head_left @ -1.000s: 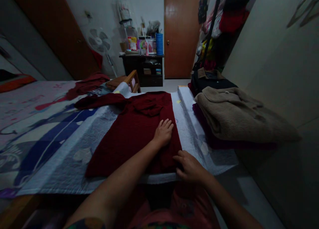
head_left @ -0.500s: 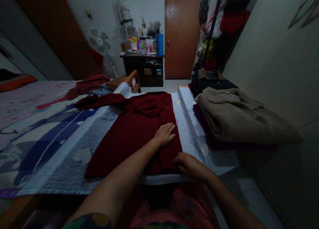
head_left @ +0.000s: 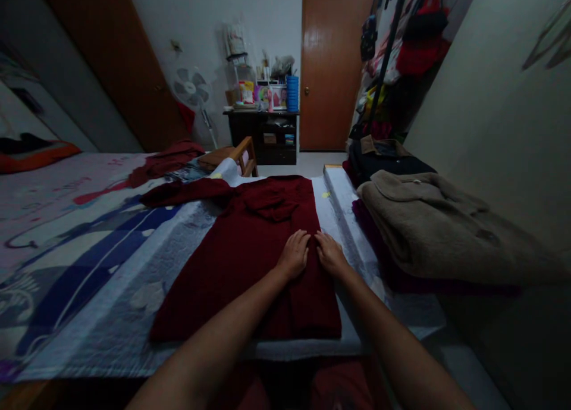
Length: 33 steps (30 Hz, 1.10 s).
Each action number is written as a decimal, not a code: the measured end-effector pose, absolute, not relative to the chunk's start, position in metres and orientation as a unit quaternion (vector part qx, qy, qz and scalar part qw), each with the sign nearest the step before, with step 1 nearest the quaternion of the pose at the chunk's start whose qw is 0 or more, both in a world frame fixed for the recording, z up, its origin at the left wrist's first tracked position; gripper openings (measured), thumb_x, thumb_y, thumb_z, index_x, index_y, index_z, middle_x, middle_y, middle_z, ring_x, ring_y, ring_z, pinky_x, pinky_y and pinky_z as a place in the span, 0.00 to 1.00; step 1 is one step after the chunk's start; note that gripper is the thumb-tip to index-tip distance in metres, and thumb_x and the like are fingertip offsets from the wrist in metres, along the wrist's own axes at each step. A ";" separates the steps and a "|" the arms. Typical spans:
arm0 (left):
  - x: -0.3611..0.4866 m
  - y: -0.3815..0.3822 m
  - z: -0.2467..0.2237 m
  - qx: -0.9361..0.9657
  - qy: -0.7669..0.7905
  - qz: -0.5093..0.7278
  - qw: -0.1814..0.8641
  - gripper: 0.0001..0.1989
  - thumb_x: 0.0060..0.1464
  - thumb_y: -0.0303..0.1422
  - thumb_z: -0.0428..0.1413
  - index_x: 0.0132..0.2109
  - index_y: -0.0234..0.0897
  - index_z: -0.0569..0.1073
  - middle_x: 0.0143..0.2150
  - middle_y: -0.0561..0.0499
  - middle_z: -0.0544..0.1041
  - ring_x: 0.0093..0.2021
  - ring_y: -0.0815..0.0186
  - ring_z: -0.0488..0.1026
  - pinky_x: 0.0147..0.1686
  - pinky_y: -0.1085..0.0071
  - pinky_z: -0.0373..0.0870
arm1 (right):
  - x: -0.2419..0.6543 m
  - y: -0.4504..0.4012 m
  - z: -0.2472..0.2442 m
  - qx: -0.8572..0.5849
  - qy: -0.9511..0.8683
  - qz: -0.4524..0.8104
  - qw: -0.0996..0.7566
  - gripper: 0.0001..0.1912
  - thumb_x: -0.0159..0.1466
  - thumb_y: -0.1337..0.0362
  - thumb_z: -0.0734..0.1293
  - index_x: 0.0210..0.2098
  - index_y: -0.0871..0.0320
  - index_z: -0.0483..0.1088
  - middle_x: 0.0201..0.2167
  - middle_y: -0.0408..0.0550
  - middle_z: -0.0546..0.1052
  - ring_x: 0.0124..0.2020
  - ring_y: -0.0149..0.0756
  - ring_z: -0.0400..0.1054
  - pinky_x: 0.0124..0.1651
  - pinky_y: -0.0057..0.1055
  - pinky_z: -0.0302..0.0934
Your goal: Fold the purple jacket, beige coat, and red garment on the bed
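Note:
A dark red long-sleeved top [head_left: 214,267] lies spread in front of me, with one sleeve stretched out to the left. Its right side looks folded inward along a straight edge. My left hand [head_left: 294,254] rests flat on the folded strip, fingers extended and holding nothing. Close beside it, my right hand [head_left: 331,253] touches the top's right edge with its fingers laid over the cloth; the underside of these fingers is hidden. Beneath the top is a pale blue-grey cloth [head_left: 129,315].
On the right, a stack holds a folded brown fleece jacket [head_left: 428,231] and a dark jacket [head_left: 388,160]. Left is a bed with a patterned blanket [head_left: 89,249] and loose clothes [head_left: 169,160]. Behind stand a wooden chair back [head_left: 245,157], a fan [head_left: 191,88] and a dark cabinet [head_left: 254,136].
My right hand has moved forward along the top's right edge, from the near corner up beside my left hand. The left hand stays on the cloth. The camera view has tilted slightly.

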<state>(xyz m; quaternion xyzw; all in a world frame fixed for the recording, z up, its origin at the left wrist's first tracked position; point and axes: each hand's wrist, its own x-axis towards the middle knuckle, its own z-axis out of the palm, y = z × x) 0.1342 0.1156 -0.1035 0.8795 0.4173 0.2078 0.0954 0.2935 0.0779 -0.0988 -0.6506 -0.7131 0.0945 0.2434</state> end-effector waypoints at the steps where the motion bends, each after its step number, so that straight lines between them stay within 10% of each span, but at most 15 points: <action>1: 0.132 0.117 -0.101 0.879 0.425 0.199 0.086 0.21 0.62 0.28 0.45 0.61 0.34 0.65 0.64 0.41 0.66 0.66 0.59 0.59 0.64 0.55 0.57 | 0.294 0.078 -0.101 -0.655 -0.718 0.089 0.219 0.24 0.66 0.70 0.56 0.61 0.63 0.64 0.64 0.58 0.64 0.66 0.43 0.55 0.65 0.45 0.50; 9: 0.132 0.149 -0.069 0.881 0.451 0.135 0.054 0.17 0.63 0.31 0.46 0.57 0.37 0.69 0.63 0.42 0.66 0.54 0.58 0.71 0.53 0.60 0.68 | 0.291 0.105 -0.073 -0.695 -0.700 0.075 0.147 0.16 0.66 0.69 0.57 0.45 0.61 0.75 0.45 0.57 0.78 0.49 0.42 0.71 0.55 0.35 0.58; 17: 0.140 0.201 -0.080 0.867 0.463 0.182 0.030 0.22 0.60 0.25 0.45 0.60 0.37 0.67 0.66 0.45 0.64 0.68 0.59 0.55 0.66 0.57 0.49 | 0.279 0.185 -0.084 -0.672 -0.699 0.098 0.226 0.27 0.67 0.73 0.52 0.64 0.59 0.60 0.66 0.55 0.61 0.67 0.40 0.53 0.66 0.44 0.47; 23: 0.139 0.223 -0.086 0.842 0.517 0.147 0.045 0.20 0.64 0.34 0.46 0.60 0.38 0.66 0.58 0.44 0.73 0.55 0.56 0.68 0.55 0.56 0.62 | 0.281 0.201 -0.102 -0.675 -0.710 0.101 0.173 0.24 0.65 0.68 0.59 0.61 0.60 0.64 0.65 0.55 0.62 0.66 0.43 0.53 0.65 0.44 0.47; 33: 0.155 0.237 -0.091 0.801 0.581 0.143 0.006 0.22 0.59 0.45 0.54 0.58 0.46 0.70 0.51 0.42 0.70 0.50 0.52 0.65 0.48 0.57 0.64 | 0.308 0.267 -0.084 -0.728 -0.627 0.145 0.235 0.15 0.63 0.70 0.59 0.41 0.58 0.76 0.41 0.50 0.80 0.44 0.37 0.72 0.48 0.28 0.59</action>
